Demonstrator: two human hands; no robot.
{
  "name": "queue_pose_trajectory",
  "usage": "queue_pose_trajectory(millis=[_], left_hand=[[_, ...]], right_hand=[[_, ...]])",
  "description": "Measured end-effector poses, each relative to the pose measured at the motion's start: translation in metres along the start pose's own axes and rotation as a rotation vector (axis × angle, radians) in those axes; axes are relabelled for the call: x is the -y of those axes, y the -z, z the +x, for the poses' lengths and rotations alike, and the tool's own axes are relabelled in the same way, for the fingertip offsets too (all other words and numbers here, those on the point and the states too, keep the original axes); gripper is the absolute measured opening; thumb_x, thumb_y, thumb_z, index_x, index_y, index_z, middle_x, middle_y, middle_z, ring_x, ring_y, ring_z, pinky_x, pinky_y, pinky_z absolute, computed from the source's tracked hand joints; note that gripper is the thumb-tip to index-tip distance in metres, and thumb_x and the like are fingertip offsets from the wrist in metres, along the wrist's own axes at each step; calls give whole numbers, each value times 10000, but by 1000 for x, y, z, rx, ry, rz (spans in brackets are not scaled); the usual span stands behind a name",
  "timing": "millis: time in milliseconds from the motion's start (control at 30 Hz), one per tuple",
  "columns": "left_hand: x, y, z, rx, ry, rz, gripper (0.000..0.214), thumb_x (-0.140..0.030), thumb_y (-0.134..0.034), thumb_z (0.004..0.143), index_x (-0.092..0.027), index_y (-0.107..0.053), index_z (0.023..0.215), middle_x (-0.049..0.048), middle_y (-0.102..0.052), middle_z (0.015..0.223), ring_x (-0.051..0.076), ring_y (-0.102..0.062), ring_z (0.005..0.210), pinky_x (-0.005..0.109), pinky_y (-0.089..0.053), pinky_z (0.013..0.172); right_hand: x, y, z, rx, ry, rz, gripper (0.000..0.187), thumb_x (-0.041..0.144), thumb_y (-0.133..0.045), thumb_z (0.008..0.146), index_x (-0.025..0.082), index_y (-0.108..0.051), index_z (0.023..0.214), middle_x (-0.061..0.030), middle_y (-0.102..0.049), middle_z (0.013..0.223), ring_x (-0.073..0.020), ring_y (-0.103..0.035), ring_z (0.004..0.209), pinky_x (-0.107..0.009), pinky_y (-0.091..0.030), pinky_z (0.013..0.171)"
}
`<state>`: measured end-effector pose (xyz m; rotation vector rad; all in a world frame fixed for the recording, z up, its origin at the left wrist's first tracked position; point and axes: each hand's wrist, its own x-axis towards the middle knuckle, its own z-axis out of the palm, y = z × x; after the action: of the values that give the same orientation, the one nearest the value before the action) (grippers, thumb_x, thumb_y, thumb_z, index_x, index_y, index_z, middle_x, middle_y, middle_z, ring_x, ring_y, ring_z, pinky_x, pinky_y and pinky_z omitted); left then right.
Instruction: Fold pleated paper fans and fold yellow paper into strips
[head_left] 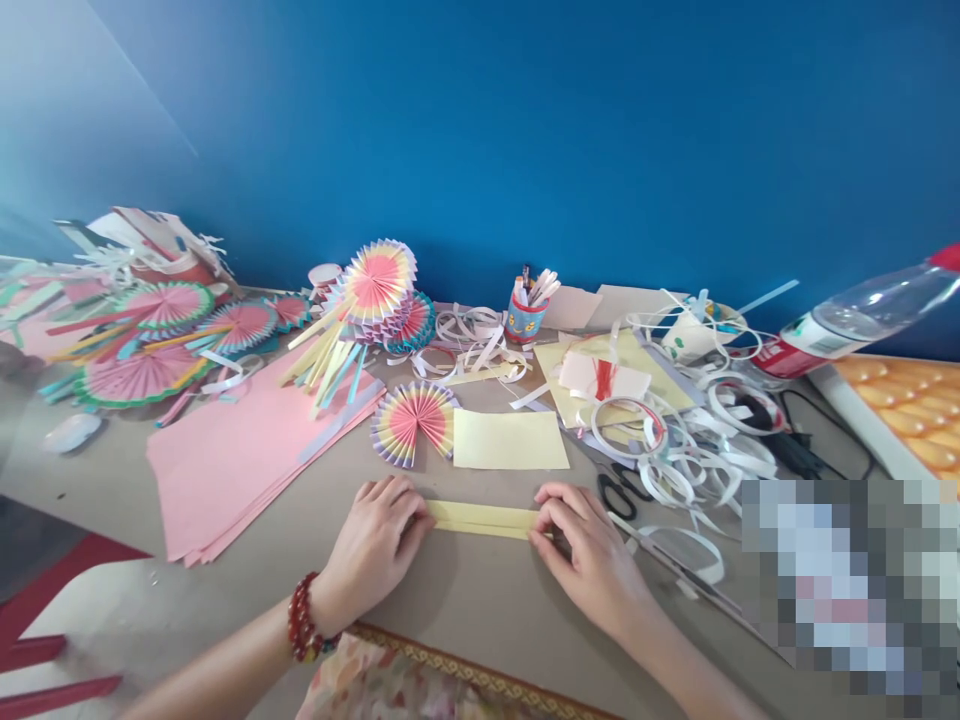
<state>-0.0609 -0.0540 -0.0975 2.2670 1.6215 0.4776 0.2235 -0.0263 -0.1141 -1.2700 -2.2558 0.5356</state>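
Note:
A narrow folded strip of yellow paper (484, 518) lies on the grey table between my hands. My left hand (375, 545), with a red bead bracelet on its wrist, has its fingers pressed together on the strip's left end. My right hand (589, 555) pinches the strip's right end. Just beyond the strip lie a flat yellow sheet (510, 440) and a small pleated paper fan (412, 420) in pink, yellow and purple.
A stack of pink sheets (232, 470) lies at left, with several finished fans (165, 340) behind it. Black scissors (622, 490), white paper strips (697, 460) and tape rings sit at right. A pen cup (523, 315), a plastic bottle (855, 320) and a blue wall stand behind.

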Motion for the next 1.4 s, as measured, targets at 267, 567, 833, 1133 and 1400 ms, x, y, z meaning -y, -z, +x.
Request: queue_pose_trajectory(millis=[267, 567, 833, 1133, 1400], left_hand=[[3, 1, -2, -23, 31, 11, 110, -190, -527, 918, -194, -560, 813, 29, -593, 849, 203, -552, 823, 344, -385, 750], [4, 0, -1, -14, 15, 11, 108, -193, -521, 912, -202, -569, 815, 28, -603, 853, 208, -562, 832, 346, -390, 759], [5, -1, -2, -14, 4, 41, 147, -227, -486, 943, -198, -547, 811, 30, -592, 856, 212, -551, 825, 351, -384, 747], [6, -1, -1, -22, -12, 36, 147, -218, -478, 945, -203, -544, 815, 31, -592, 851, 211, -551, 810, 352, -386, 739], [7, -5, -4, -85, -21, 49, 76, -216, -496, 931, -194, -526, 864, 57, -599, 930, 220, -568, 875, 355, -433, 752]], right_hand=[[1, 0, 0, -1, -1, -13, 157, 98, -531, 864, 225, -484, 783, -62, -574, 1047, -238, -564, 984, -373, -465, 842], [0, -2, -1, -13, 1, -9, 164, 90, -542, 860, 224, -483, 786, -61, -573, 1048, -240, -561, 995, -383, -458, 858], [1, -1, 1, -26, -9, 32, 174, 68, -537, 853, 221, -481, 790, -59, -575, 1038, -235, -557, 995, -384, -455, 860], [1, 2, 2, -3, -19, 46, 178, 64, -517, 847, 216, -476, 764, -65, -578, 1038, -230, -557, 978, -391, -469, 852], [5, 5, 0, -3, -13, 26, 226, 44, -508, 830, 228, -589, 934, -80, -585, 1100, -239, -567, 1038, -390, -508, 872]])
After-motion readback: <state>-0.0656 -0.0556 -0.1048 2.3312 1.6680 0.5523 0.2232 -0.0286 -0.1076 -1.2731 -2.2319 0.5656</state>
